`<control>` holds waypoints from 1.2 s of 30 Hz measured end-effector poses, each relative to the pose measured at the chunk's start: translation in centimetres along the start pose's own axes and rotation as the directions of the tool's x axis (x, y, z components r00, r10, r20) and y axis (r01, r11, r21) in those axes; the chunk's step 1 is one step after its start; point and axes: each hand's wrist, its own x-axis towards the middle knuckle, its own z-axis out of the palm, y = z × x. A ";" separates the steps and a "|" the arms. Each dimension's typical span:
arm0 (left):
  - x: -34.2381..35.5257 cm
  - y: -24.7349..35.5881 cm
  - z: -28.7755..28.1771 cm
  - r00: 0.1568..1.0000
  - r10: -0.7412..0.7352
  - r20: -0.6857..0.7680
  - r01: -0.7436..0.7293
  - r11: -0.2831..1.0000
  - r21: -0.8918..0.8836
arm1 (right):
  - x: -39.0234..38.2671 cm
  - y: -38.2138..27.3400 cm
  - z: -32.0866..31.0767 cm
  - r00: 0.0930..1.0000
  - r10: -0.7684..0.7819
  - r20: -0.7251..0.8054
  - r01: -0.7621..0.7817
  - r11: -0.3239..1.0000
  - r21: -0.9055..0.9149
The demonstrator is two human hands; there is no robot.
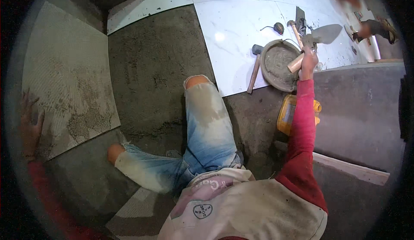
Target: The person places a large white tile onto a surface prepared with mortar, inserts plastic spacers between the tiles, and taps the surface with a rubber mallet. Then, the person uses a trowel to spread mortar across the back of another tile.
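- Gripping a trowel (321, 35) in my right hand (308, 59), blade raised just beyond the mortar pan (278, 64); my left hand (30, 123) lies open, flat on the upturned tile (64, 80).
- I judge this the mortar-loading step; next calls for dipping the blade into the pan.
- Grey screed floor (151, 67); laid white tiles (241, 20) carry a hammer (254, 69).
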 end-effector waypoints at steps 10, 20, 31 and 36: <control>0.7 -0.4 1.2 0.999 -0.037 0.005 0.037 0.999 -0.028 | 5.0 0.6 -1.4 0.993 -0.110 0.052 0.122 0.877 -0.466; -0.3 0.0 0.1 0.994 -0.103 -0.025 0.101 0.993 -0.060 | -3.0 -6.9 -13.9 0.831 0.089 0.550 0.334 0.710 -0.620; 0.3 0.6 -0.3 0.994 -0.099 -0.051 0.097 0.995 -0.038 | -4.7 -1.6 -12.8 0.825 0.389 0.410 0.355 0.207 -0.912; 0.7 1.1 -1.1 0.996 -0.042 -0.075 0.037 0.997 -0.066 | -5.9 5.1 -14.2 0.560 0.368 0.742 0.649 0.363 -0.669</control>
